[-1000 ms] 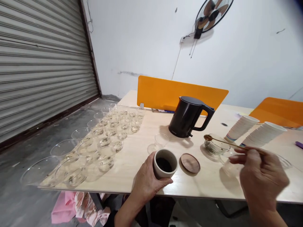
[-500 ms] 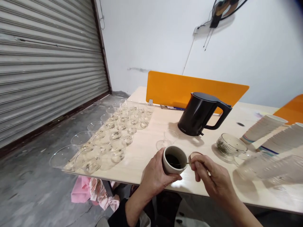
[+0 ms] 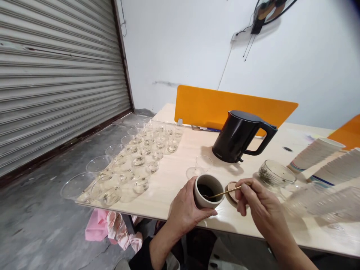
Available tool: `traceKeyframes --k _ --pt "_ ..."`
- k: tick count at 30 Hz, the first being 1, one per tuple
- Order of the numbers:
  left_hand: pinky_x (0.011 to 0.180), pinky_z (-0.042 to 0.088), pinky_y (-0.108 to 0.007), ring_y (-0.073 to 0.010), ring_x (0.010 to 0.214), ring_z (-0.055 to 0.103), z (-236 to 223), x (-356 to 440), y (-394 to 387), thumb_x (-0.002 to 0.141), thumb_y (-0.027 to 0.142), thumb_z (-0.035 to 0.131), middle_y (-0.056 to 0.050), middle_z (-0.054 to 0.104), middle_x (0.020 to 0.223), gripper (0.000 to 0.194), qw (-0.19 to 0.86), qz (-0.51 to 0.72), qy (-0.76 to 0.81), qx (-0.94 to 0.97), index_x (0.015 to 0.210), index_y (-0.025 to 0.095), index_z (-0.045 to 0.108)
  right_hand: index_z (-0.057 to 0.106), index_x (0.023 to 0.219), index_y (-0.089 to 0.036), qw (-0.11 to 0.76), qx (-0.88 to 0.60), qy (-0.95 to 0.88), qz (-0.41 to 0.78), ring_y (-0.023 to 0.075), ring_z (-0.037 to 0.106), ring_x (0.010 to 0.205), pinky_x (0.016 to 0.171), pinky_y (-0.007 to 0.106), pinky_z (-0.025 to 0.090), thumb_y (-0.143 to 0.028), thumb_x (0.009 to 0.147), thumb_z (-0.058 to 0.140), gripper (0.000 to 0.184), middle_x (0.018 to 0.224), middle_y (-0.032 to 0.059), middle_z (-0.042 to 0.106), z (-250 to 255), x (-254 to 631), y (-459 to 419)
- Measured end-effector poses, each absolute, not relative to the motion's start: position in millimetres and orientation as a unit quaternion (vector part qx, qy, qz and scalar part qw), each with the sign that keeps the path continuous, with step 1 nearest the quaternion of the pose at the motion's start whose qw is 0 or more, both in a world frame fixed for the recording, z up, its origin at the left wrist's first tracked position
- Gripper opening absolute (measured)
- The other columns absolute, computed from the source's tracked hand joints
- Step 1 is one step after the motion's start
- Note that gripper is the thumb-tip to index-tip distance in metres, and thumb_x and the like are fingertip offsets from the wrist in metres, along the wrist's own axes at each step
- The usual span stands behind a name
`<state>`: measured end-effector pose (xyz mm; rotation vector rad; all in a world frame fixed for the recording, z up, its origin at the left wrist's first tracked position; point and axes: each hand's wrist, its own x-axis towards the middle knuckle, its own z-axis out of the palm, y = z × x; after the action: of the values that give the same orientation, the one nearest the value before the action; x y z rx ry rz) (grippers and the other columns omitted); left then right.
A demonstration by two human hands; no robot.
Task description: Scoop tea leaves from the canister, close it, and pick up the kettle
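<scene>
My left hand (image 3: 187, 206) is wrapped round a pale ceramic jar (image 3: 210, 204), tilted toward me, with dark loose contents (image 3: 204, 190) inside that look like tea leaves. Between the thumb and fingers of my right hand (image 3: 257, 198) is a thin gold spoon (image 3: 229, 190), its bowl end inside the jar. Partly behind the right fingers lies a round lid (image 3: 231, 193) on the table. Just beyond the jar stands a clear plastic cup (image 3: 204, 162). To the left, rows of clear plastic cups (image 3: 141, 174) hold small dark bits at their bottoms.
A black electric kettle (image 3: 237, 137) stands before an orange divider (image 3: 205, 105). At the right are a patterned glass cup (image 3: 277, 173), stacked paper cups (image 3: 315, 153) and a stack of clear cups (image 3: 326, 202) lying down. The table's front edge (image 3: 135, 214) runs below my hands.
My right hand has moved right and slightly up, drawing the spoon partly out of the jar, so more of its shaft and the lid show. My left hand keeps hold of the jar.
</scene>
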<state>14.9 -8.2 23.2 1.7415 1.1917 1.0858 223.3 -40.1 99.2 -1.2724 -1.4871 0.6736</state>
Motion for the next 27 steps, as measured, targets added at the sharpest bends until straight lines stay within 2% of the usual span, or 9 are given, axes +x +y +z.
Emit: traceKeyframes --k 5,9,20,27 --pt "0.108 0.045 -0.049 -0.0345 0.124 0.057 24.3 14.5 -8.0 0.059 0.045 0.097 -0.007 0.06 0.135 0.103 0.378 0.424 0.464 0.68 0.144 0.03 0.042 0.062 0.093 -0.022 0.599 -0.518 -0.519 0.323 0.0093 0.053 0.044 0.044 0.024 0.046 -0.042 0.096 0.063 0.02 0.071 -0.0027 0.061 101.8 228.0 -33.1" --pt "0.108 0.045 -0.049 -0.0353 0.125 0.057 24.7 14.3 -8.2 0.06 0.046 0.097 -0.007 0.06 0.136 0.102 0.377 0.425 0.461 0.682 0.145 0.03 0.043 0.063 0.092 -0.021 0.633 -0.51 -0.482 0.328 0.0091 0.052 0.044 0.041 0.023 0.043 -0.04 0.093 0.067 0.019 0.07 -0.0026 0.061 104.2 230.6 -30.4" --pt "0.109 0.045 -0.05 -0.0356 0.125 0.056 23.5 14.9 -8.6 0.06 0.047 0.097 -0.007 0.059 0.137 0.104 0.373 0.423 0.463 0.684 0.146 0.03 0.041 0.064 0.093 -0.022 0.661 -0.506 -0.463 0.306 0.0093 0.053 0.046 0.042 0.022 0.044 -0.037 0.093 0.066 0.016 0.07 -0.0022 0.061 102.4 233.8 -28.4" --pt "0.109 0.045 -0.05 -0.0359 0.125 0.057 23.9 14.2 -8.7 0.061 0.052 0.095 -0.008 0.06 0.136 0.102 0.371 0.427 0.463 0.682 0.145 0.03 0.042 0.063 0.096 -0.021 0.613 -0.541 -0.516 0.257 0.0108 0.057 0.047 0.045 0.024 0.049 -0.043 0.096 0.063 0.022 0.075 -0.0014 0.063 95.2 229.9 -31.3"
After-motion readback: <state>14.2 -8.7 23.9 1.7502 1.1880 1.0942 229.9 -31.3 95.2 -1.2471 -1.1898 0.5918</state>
